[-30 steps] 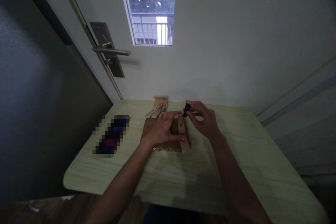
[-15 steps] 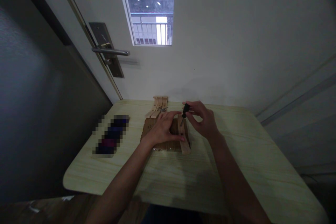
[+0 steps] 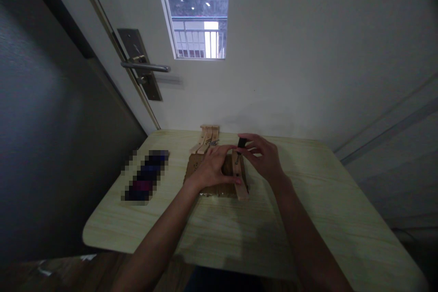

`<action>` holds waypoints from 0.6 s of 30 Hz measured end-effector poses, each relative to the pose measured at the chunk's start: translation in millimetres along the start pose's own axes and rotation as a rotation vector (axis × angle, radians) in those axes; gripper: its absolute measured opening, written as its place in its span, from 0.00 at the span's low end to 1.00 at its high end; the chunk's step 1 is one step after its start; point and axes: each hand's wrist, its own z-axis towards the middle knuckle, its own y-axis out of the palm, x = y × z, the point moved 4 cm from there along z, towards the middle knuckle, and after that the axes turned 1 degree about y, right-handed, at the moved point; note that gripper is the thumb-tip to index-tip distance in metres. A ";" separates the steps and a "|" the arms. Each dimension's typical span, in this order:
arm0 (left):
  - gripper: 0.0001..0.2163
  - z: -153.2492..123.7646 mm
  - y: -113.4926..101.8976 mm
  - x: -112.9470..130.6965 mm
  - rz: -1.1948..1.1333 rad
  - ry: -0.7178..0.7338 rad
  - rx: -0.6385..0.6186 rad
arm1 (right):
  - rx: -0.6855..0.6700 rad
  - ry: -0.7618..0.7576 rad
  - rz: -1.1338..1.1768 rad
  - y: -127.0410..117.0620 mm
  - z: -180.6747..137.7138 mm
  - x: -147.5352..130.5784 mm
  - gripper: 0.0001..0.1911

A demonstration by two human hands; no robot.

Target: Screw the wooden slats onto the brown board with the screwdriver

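Note:
My right hand (image 3: 264,156) is closed round the black handle of a small screwdriver (image 3: 242,142). The metal shaft points down at a light wooden strip (image 3: 240,187) and its tip is by a hole or screw there. The strip lies along the right side of a brown cardboard piece (image 3: 226,189). My left hand (image 3: 215,169) stretches across the cardboard and steadies the strip, index finger near its far end and thumb on its near half. Part of the cardboard is hidden beneath this hand.
Behind the cardboard lie several wooden pieces (image 3: 209,132) with small screws (image 3: 212,143) on them. A pixelated dark object (image 3: 145,175) rests at the left of the pale wooden table (image 3: 308,219). A white door (image 3: 290,54) with a metal handle (image 3: 150,67) stands behind.
My right hand has turned the screwdriver and shifted its fingers on the handle, which now stands more upright. My left hand and the strip hold their place.

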 end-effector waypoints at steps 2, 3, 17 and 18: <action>0.45 -0.2 -0.5 0.6 -0.001 0.002 0.001 | -0.002 -0.016 -0.006 -2.6 -0.4 -1.9 0.16; 0.45 -0.3 -0.8 0.8 -0.003 0.001 0.001 | -0.009 -0.026 -0.011 -3.9 -0.7 -2.5 0.17; 0.45 0.4 -0.6 0.0 -0.016 -0.018 -0.010 | 0.044 -0.002 0.016 -6.0 0.9 4.6 0.16; 0.45 0.4 -0.7 0.2 -0.012 -0.013 -0.007 | 0.052 -0.005 0.009 -6.4 0.8 4.4 0.16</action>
